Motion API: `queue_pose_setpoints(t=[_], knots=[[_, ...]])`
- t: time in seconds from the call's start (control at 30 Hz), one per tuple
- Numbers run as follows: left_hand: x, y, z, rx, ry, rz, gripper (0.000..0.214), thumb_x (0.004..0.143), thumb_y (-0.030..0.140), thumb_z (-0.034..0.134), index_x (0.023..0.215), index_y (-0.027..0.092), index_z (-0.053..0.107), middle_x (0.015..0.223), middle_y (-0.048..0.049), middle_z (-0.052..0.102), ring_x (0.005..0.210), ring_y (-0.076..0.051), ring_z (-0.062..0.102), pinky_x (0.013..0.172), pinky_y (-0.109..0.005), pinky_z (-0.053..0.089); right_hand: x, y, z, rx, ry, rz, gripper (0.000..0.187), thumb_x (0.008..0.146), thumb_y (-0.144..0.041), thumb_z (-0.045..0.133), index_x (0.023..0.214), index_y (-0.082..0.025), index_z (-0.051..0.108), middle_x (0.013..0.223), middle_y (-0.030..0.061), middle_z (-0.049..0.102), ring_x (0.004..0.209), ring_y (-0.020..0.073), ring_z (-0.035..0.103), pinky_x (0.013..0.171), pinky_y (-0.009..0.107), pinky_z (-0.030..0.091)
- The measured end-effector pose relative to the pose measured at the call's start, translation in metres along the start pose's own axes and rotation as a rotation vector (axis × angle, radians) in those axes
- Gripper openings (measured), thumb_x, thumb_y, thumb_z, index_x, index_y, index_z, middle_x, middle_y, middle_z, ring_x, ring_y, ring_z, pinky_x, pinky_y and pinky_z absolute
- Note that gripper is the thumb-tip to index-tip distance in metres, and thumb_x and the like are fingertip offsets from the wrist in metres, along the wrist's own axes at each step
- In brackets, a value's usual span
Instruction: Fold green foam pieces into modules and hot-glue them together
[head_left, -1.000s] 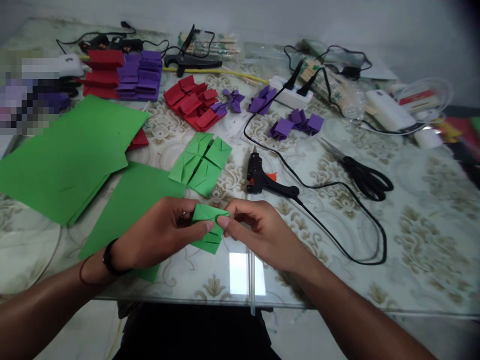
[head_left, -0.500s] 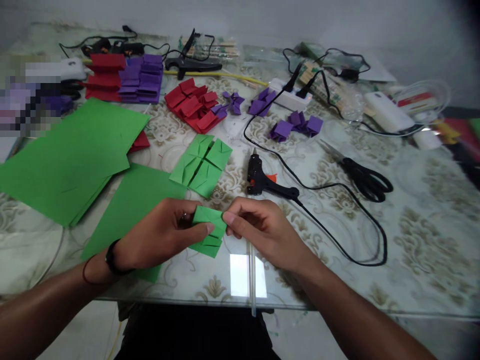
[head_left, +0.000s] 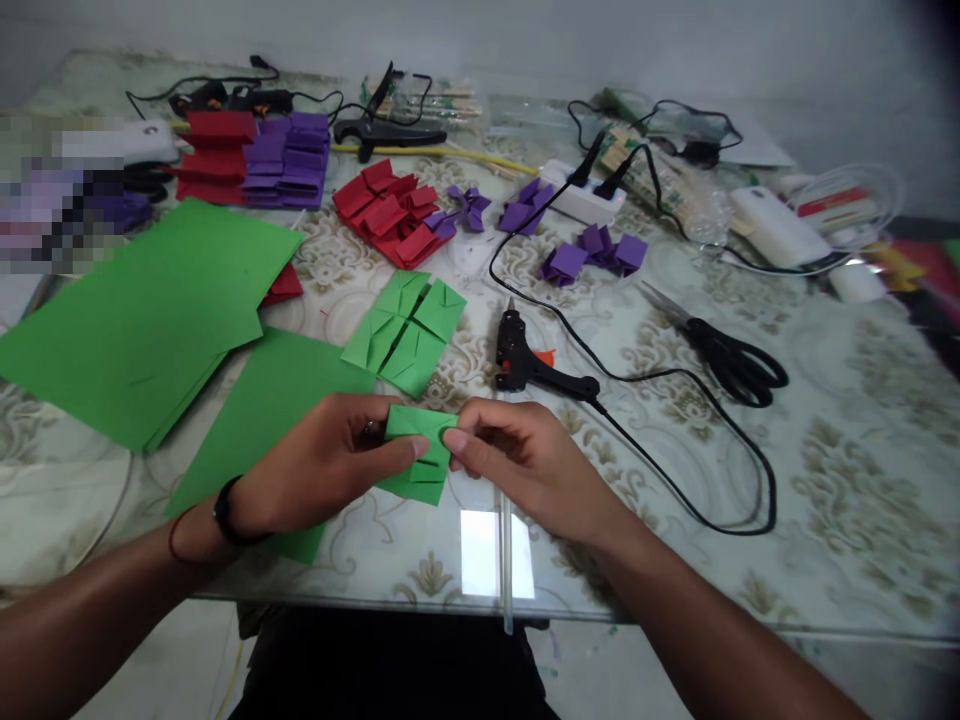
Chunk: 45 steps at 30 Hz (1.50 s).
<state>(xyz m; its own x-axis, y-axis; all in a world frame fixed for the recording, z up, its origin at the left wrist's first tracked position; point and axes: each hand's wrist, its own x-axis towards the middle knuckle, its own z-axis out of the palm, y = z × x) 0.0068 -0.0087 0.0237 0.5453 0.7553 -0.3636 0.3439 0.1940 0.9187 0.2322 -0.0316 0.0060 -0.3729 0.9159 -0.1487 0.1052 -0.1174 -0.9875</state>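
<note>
Between both hands is a small folded piece of green paper (head_left: 421,480), creased with flaps and slits, held above the near table edge. My left hand (head_left: 330,465) grips it from the left, thumb on top. At its upper right side, my right hand (head_left: 525,460) pinches the edge between thumb and fingers. Just beyond lies another folded green paper piece (head_left: 405,330) with a gap down its middle. A black glue gun (head_left: 525,350) with an orange trigger rests beyond my right hand. Part of a green sheet (head_left: 270,400) lies under my left forearm.
Large green sheets (head_left: 142,310) are stacked at left. Red folded pieces (head_left: 390,210) and purple folded pieces (head_left: 592,250) lie farther back. Black-handled scissors (head_left: 727,350) are at right. A white power strip (head_left: 581,195) feeds the glue gun's looping cord. Clear glue sticks (head_left: 505,560) overhang the near edge.
The folded green paper in my hands has tilted slightly, and my right fingers have shifted a little along its edge. The rest of the table looks the same.
</note>
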Motion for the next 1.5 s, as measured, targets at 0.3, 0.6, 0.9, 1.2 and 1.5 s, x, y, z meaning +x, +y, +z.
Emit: queue_pose_setpoints(t=[0.3, 0.6, 0.9, 1.2, 1.5], knots=[[0.0025, 0.0002, 0.0002, -0.044, -0.05, -0.002, 0.03, 0.091, 0.043, 0.072, 0.078, 0.017, 0.067, 0.064, 0.0052, 0.049, 0.057, -0.01, 0.038, 0.051, -0.021, 0.031, -0.0003, 0.0013, 0.0001, -0.012, 0.024, 0.008, 0.041, 0.095, -0.051, 0.079, 0.072, -0.021, 0.063, 0.063, -0.0032, 0.059, 0.058, 0.0122, 0.049, 0.056, 0.026, 0.04], [0.0013, -0.0011, 0.0006, 0.019, -0.005, -0.002, 0.042, 0.093, 0.047, 0.067, 0.066, 0.018, 0.054, 0.061, 0.0058, 0.04, 0.056, -0.01, 0.034, 0.049, -0.022, 0.026, -0.0003, 0.0031, 0.0017, -0.008, 0.002, -0.007, 0.04, 0.094, -0.047, 0.08, 0.071, -0.02, 0.061, 0.063, -0.0037, 0.055, 0.058, 0.0113, 0.044, 0.054, 0.026, 0.034], [0.0005, 0.0009, 0.003, -0.178, -0.082, -0.048, 0.024, 0.092, 0.042, 0.073, 0.087, 0.018, 0.075, 0.081, -0.0011, 0.074, 0.076, -0.019, 0.07, 0.073, -0.03, 0.061, -0.0017, 0.0008, 0.0005, -0.002, 0.046, -0.016, 0.038, 0.095, -0.042, 0.08, 0.07, -0.02, 0.06, 0.062, -0.0046, 0.055, 0.057, 0.0107, 0.043, 0.053, 0.026, 0.034], [-0.0032, -0.003, -0.0005, -0.146, -0.086, -0.002, 0.027, 0.091, 0.039, 0.073, 0.107, 0.018, 0.07, 0.098, -0.0052, 0.075, 0.091, -0.024, 0.071, 0.08, -0.034, 0.061, -0.0016, 0.0038, 0.0005, -0.045, 0.087, -0.041, 0.034, 0.097, -0.038, 0.075, 0.073, -0.02, 0.059, 0.064, -0.0042, 0.055, 0.059, 0.0108, 0.045, 0.053, 0.026, 0.034], [-0.004, 0.0022, 0.0, -0.123, -0.087, 0.055, 0.015, 0.094, 0.031, 0.067, 0.105, 0.021, 0.064, 0.107, -0.003, 0.075, 0.103, -0.023, 0.074, 0.094, -0.034, 0.059, -0.0008, 0.0077, -0.0024, -0.026, 0.099, -0.047, 0.035, 0.102, -0.039, 0.067, 0.073, -0.02, 0.06, 0.066, -0.002, 0.059, 0.062, 0.0123, 0.052, 0.058, 0.026, 0.04]])
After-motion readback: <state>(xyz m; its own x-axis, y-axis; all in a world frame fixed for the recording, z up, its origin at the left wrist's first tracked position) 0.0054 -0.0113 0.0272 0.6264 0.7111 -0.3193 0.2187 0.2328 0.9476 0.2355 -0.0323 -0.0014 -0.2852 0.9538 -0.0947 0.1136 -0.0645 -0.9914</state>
